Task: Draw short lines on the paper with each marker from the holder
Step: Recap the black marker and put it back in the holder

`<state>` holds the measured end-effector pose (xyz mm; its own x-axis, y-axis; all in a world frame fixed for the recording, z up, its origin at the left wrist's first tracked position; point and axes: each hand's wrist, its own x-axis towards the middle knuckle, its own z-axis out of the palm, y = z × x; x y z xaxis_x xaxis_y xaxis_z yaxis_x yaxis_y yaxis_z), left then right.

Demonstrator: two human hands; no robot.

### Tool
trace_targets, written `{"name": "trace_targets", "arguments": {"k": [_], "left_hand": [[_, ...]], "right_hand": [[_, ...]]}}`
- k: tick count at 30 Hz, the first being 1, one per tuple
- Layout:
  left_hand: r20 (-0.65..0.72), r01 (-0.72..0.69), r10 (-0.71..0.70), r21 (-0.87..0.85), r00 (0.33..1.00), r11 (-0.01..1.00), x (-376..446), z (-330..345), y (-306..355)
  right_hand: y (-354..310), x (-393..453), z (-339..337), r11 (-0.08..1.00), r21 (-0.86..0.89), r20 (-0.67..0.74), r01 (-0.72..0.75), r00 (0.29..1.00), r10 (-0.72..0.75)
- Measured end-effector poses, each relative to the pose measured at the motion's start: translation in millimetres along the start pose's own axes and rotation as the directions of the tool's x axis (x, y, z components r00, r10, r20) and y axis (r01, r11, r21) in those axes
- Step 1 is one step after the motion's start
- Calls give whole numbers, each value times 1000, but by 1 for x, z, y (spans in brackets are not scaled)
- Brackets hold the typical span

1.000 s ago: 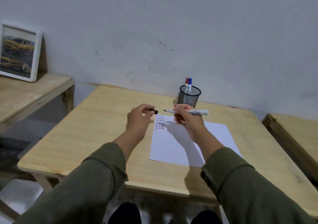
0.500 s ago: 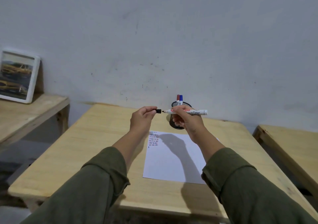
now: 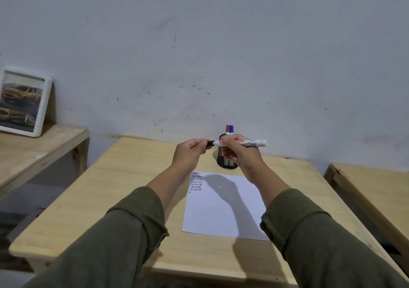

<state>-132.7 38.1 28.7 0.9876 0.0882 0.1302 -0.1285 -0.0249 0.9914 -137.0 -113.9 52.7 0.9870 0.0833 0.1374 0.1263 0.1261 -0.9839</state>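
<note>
I hold a white marker [image 3: 251, 143] level above the table, my right hand [image 3: 240, 155] gripping its barrel. My left hand [image 3: 190, 154] pinches its black cap [image 3: 210, 143], which sits on the marker's tip. Behind my hands stands a black mesh holder [image 3: 226, 162], partly hidden, with a red marker [image 3: 227, 129] and a blue marker [image 3: 231, 129] sticking out. A white paper [image 3: 225, 208] lies on the wooden table [image 3: 124, 188], with rows of short black, red and blue lines at its top left corner.
A framed picture of yellow cars [image 3: 21, 103] leans on the wall on a wooden bench [image 3: 33, 146] to the left. Another wooden bench [image 3: 371, 186] stands at the right. The grey wall runs close behind the table.
My hands rose and came together. The cap, earlier apart from the tip, now sits on the marker's end. The view tilted up.
</note>
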Motion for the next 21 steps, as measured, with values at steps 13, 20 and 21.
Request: {"name": "trace_targets", "arguments": {"k": [13,20,21], "left_hand": [[23,-2,2,-7,1000,1000,2,8,11],[35,73,-70,-92,997,993,5,8,13],[29,84,-81,-97,996,992,7,7,14]], "right_hand": [[-2,1,-2,998,42,2,38,999,-38],[-10,-1,-9,999,32,144,-40,989,35],[-12,-2,-11,995,64,173,-74,983,62]]}}
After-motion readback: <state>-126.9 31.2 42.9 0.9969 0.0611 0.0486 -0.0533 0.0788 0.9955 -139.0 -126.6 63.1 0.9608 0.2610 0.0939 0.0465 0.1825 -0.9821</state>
